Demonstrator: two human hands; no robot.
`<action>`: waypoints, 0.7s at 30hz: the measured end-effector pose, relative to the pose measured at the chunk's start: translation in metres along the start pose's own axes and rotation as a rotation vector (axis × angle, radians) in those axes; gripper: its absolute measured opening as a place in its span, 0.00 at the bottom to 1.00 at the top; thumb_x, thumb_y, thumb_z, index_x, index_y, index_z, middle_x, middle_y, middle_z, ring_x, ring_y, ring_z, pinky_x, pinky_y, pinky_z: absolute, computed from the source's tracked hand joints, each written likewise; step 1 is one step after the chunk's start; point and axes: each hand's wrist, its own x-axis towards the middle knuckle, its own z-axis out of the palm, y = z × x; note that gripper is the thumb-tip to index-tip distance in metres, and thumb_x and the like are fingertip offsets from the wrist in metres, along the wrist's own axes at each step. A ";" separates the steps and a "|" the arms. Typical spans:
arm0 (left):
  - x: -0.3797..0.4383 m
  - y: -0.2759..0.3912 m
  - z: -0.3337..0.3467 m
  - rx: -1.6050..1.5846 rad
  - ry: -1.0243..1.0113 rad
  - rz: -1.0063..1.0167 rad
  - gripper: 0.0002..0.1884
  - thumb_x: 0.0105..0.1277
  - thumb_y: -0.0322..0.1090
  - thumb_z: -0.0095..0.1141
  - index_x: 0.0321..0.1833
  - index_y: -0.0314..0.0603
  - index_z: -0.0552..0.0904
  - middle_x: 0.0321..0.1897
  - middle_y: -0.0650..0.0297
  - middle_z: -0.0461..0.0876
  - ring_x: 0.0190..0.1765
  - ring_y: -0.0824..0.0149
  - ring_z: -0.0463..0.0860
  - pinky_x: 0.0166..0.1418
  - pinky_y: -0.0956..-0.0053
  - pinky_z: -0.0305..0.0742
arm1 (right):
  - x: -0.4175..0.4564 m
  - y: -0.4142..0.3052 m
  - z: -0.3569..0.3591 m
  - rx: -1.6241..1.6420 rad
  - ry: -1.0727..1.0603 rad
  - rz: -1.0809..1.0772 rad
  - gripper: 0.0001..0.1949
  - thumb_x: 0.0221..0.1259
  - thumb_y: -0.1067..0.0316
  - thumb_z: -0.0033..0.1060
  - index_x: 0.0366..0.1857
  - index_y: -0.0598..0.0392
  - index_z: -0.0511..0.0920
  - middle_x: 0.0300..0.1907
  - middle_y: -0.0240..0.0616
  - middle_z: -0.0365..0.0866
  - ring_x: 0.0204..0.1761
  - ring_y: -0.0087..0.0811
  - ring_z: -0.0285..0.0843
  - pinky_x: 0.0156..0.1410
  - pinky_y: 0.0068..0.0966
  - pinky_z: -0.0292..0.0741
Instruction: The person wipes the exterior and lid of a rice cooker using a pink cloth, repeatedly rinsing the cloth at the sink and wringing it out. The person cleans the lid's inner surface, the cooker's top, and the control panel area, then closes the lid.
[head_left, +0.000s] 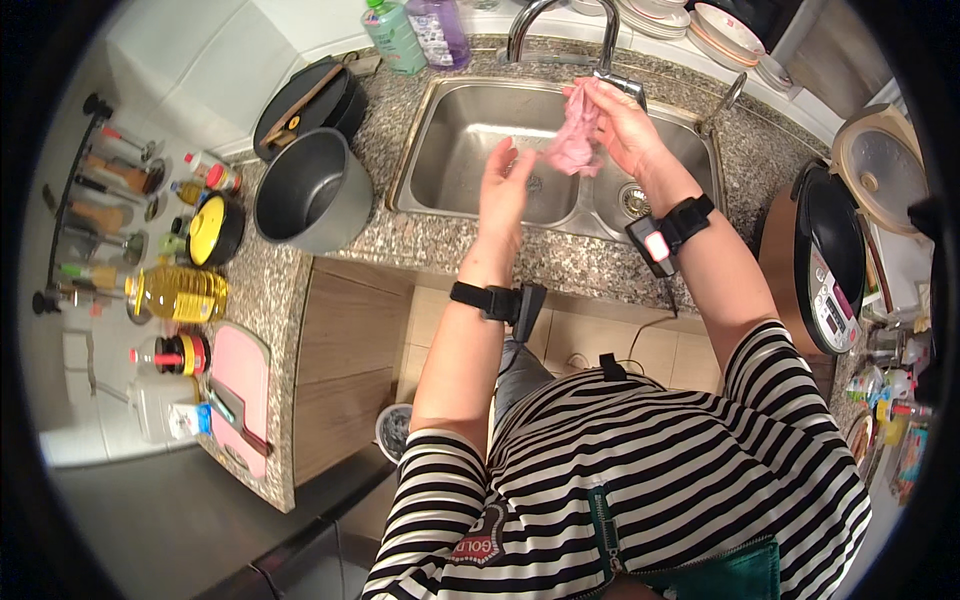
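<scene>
My right hand (624, 124) pinches a crumpled pink cloth (576, 139) by its upper end, and the cloth hangs over the double-bowl stainless steel sink (442, 161). To its left, my left hand (505, 176) hovers above the larger bowl, fingers apart and holding nothing. A small gap seems to separate its fingertips from the cloth, which is slightly blurred. Just behind the right hand stands the chrome faucet (611, 41). A drain strainer (635, 199) shows in the smaller right bowl.
Left of the sink stand a deep grey pot (313, 191) and a black pan (307, 101). Soap bottles (396, 37) and stacked plates (656, 16) line the back. An open rice cooker (814, 255) is at right. A knife (238, 421) lies on a pink cutting board (244, 352) beside an oil bottle (180, 294).
</scene>
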 end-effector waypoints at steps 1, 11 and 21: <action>-0.018 0.001 0.009 0.011 -0.007 0.009 0.39 0.69 0.48 0.70 0.80 0.50 0.68 0.77 0.58 0.69 0.74 0.62 0.70 0.72 0.56 0.65 | -0.001 0.002 -0.007 -0.128 -0.045 -0.046 0.14 0.78 0.58 0.62 0.59 0.51 0.83 0.47 0.29 0.88 0.47 0.22 0.84 0.53 0.24 0.81; -0.073 0.020 0.029 0.031 -0.285 0.112 0.28 0.68 0.36 0.69 0.67 0.28 0.78 0.68 0.47 0.77 0.68 0.61 0.78 0.71 0.67 0.72 | -0.092 -0.027 0.026 -0.434 -0.250 -0.272 0.16 0.76 0.63 0.65 0.60 0.59 0.85 0.49 0.31 0.89 0.48 0.18 0.83 0.56 0.20 0.80; -0.159 0.024 -0.002 0.118 -0.217 0.236 0.11 0.75 0.36 0.61 0.35 0.39 0.80 0.29 0.70 0.78 0.32 0.71 0.76 0.41 0.77 0.73 | -0.166 0.032 -0.055 -1.223 0.259 -0.682 0.10 0.68 0.63 0.71 0.48 0.54 0.89 0.37 0.43 0.86 0.36 0.30 0.87 0.44 0.27 0.81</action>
